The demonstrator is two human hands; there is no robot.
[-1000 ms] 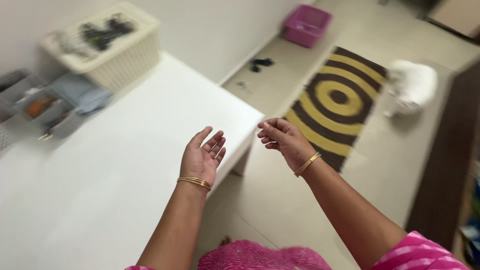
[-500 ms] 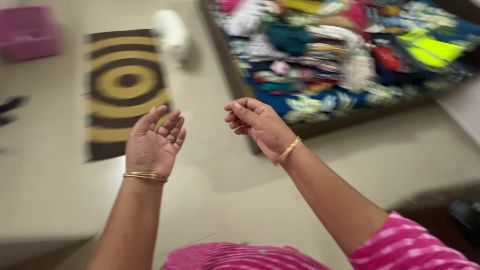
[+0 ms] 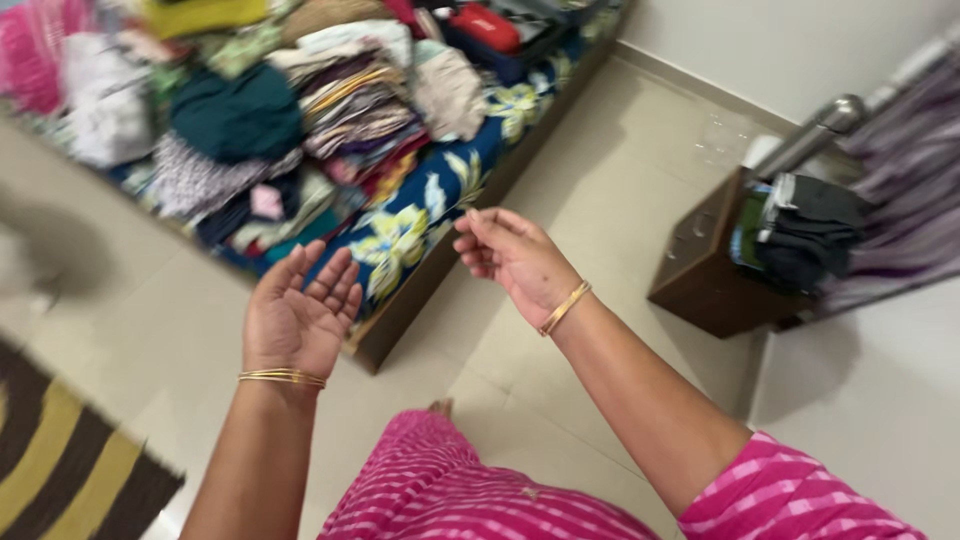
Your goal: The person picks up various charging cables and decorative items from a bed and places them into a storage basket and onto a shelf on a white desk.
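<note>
The low bed [image 3: 395, 330], its floral blue sheet [image 3: 420, 225] heaped with folded and loose clothes [image 3: 300, 110], served as the landmark; its long axis ran diagonally from the near left toward the far right of the room. Both hands were raised in the air before its near edge, apart from each other and touching nothing. The left hand [image 3: 295, 315] was spread palm up, fingers loosely open and empty, just short of the bed's near corner. The right hand [image 3: 510, 255] was turned back up, fingers half curled inward with nothing between them, farther along the same edge. The clothes lay ahead and to the left of both hands, the left hand being the nearer. A dark wooden cabinet [image 3: 700, 270] stood to the right of the bed, well apart; a striped rug [image 3: 70, 470] lay to its left on the tiled floor [image 3: 620, 160].
</note>
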